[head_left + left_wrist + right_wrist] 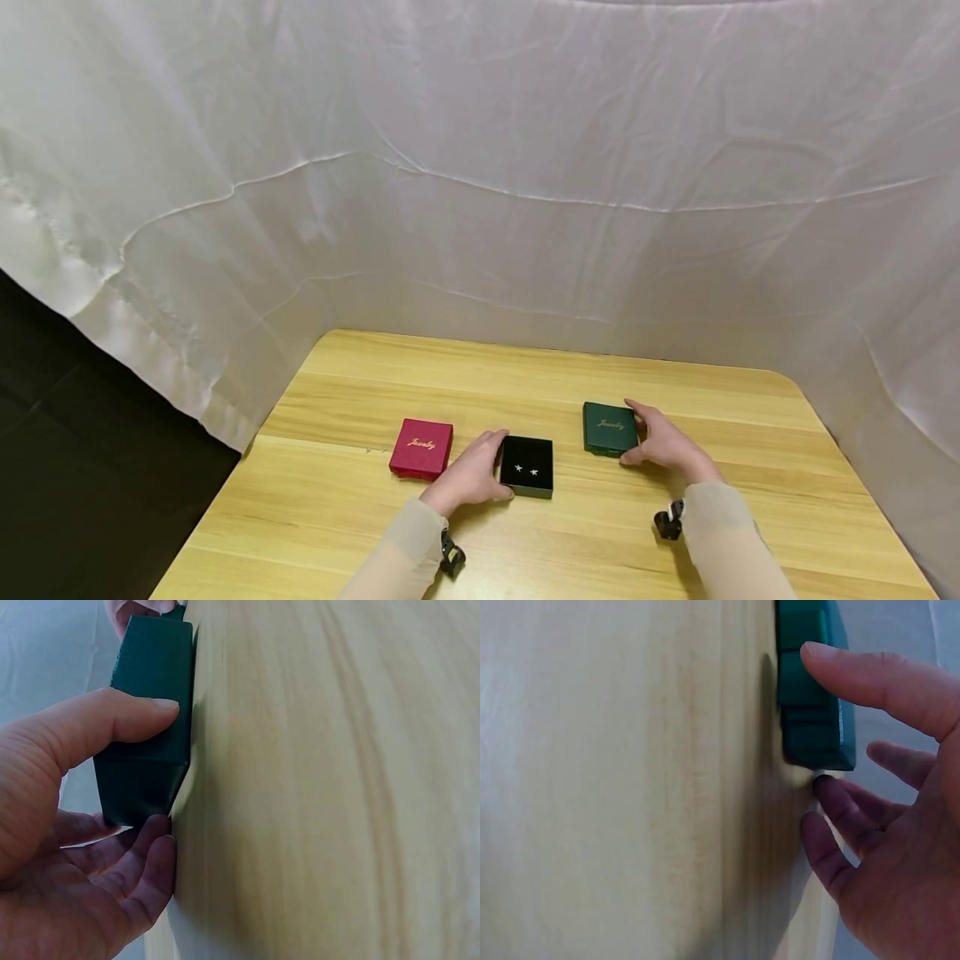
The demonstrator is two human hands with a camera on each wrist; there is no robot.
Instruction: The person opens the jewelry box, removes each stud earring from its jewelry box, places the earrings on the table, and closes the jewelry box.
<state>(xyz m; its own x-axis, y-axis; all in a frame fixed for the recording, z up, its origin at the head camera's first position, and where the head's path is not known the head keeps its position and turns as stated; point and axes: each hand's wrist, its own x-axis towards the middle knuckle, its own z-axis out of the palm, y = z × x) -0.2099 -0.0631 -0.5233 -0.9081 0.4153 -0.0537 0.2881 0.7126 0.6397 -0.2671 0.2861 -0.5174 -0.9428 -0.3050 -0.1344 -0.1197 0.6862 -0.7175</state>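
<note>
In the head view, an uncovered green jewelry box base (527,492) holds a black insert with two small silver star-shaped earrings (518,468). My left hand (474,473) grips the base from its left side; in the left wrist view the thumb lies along the box wall (154,667), the fingers at its near corner. To the right lies a green lid (609,428) with gold "Jewelry" lettering. My right hand (663,442) is around the lid's right side, thumb at the front edge. In the right wrist view its fingers (847,817) stand loosely bent, slightly apart from the lid.
A closed red jewelry box (422,448) with gold lettering sits left of my left hand. The wooden table (480,375) has rounded far corners. A pale curtain (525,208) hangs behind it and along the sides. Each wrist wears a small black camera (452,556).
</note>
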